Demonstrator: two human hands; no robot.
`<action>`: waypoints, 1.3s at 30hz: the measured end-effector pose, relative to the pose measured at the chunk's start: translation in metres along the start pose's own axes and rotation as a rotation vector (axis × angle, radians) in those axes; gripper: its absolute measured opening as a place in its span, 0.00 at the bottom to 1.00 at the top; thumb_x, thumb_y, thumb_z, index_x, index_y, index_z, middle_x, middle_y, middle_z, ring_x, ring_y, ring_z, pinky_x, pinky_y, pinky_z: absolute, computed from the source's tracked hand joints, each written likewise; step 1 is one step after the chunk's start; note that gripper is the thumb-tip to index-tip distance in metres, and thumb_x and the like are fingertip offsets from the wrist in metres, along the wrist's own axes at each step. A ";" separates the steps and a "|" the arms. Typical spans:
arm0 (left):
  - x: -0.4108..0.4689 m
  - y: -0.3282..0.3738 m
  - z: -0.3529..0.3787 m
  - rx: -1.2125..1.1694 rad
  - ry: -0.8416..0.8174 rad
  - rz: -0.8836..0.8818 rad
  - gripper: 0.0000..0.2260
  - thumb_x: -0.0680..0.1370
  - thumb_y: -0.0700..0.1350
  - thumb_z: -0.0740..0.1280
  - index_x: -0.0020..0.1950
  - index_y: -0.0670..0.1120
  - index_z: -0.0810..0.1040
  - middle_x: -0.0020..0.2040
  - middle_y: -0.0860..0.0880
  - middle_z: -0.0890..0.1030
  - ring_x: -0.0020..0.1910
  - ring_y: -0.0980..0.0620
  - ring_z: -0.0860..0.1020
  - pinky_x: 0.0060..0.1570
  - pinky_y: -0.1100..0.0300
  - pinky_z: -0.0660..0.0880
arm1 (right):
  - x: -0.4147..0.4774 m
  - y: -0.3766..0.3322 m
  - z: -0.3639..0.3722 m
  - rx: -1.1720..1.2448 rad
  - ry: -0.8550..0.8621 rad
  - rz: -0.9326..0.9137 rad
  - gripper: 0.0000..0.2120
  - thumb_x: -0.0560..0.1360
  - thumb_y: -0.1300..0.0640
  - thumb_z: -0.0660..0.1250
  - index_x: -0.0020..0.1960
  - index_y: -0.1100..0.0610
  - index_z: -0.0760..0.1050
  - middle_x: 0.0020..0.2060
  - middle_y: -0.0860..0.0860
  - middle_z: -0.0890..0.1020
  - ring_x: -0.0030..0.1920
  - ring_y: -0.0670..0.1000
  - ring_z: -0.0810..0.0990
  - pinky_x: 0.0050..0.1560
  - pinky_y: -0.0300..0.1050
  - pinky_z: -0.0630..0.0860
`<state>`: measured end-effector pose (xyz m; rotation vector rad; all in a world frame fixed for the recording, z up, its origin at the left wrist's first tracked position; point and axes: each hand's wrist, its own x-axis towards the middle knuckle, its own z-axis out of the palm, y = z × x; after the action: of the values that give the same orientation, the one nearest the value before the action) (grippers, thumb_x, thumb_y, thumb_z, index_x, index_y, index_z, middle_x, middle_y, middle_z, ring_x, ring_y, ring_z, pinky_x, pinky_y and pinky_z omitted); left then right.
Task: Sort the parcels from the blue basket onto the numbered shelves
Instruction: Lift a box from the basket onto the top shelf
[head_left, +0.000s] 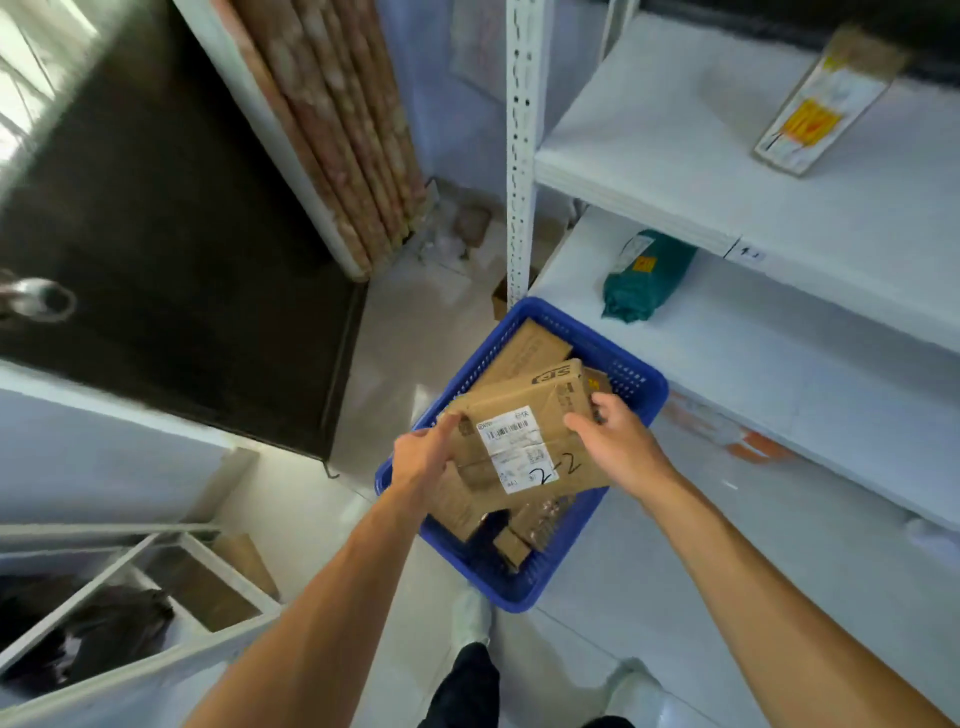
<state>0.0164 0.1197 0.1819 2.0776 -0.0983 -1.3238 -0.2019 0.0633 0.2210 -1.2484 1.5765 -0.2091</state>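
We look down on a pale tiled floor (410, 338) that catches a soft, cool light. In the upper left of the frame daylight glares through a window (26, 78). Beside it a dark door (171, 234) fills much of the left half, with a shiny metal handle (39, 301) at the far left. Right of the door, at top centre, a pinkish-brown patterned curtain (337, 130) hangs in folds next to a pale bluish wall (452, 145). On the right stands a white shelving unit (675, 171) with a perforated upright post (519, 156). In the lower left we see a white frame (130, 670) with something dark inside it.
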 end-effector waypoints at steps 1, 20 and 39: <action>-0.019 0.019 -0.002 0.002 -0.003 0.047 0.17 0.72 0.58 0.74 0.42 0.44 0.79 0.39 0.46 0.82 0.36 0.49 0.79 0.44 0.52 0.79 | -0.016 -0.017 -0.015 0.012 0.027 -0.036 0.21 0.75 0.41 0.65 0.67 0.46 0.71 0.57 0.43 0.80 0.53 0.45 0.79 0.53 0.46 0.74; -0.408 0.310 0.020 -0.130 -0.321 0.935 0.08 0.80 0.44 0.67 0.53 0.43 0.84 0.46 0.46 0.85 0.45 0.47 0.84 0.52 0.50 0.82 | -0.298 -0.223 -0.314 0.166 0.584 -0.723 0.32 0.80 0.49 0.66 0.80 0.48 0.57 0.75 0.49 0.70 0.70 0.50 0.71 0.69 0.51 0.67; -0.564 0.356 0.024 -0.130 -0.424 1.195 0.12 0.78 0.47 0.64 0.48 0.40 0.81 0.44 0.44 0.84 0.48 0.46 0.82 0.62 0.44 0.77 | -0.381 -0.227 -0.385 0.178 0.746 -0.942 0.31 0.80 0.53 0.68 0.77 0.44 0.58 0.65 0.39 0.73 0.64 0.45 0.71 0.66 0.52 0.73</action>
<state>-0.1778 0.0544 0.8169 1.1581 -1.1839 -0.8885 -0.4142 0.0933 0.7674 -1.7990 1.3628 -1.5173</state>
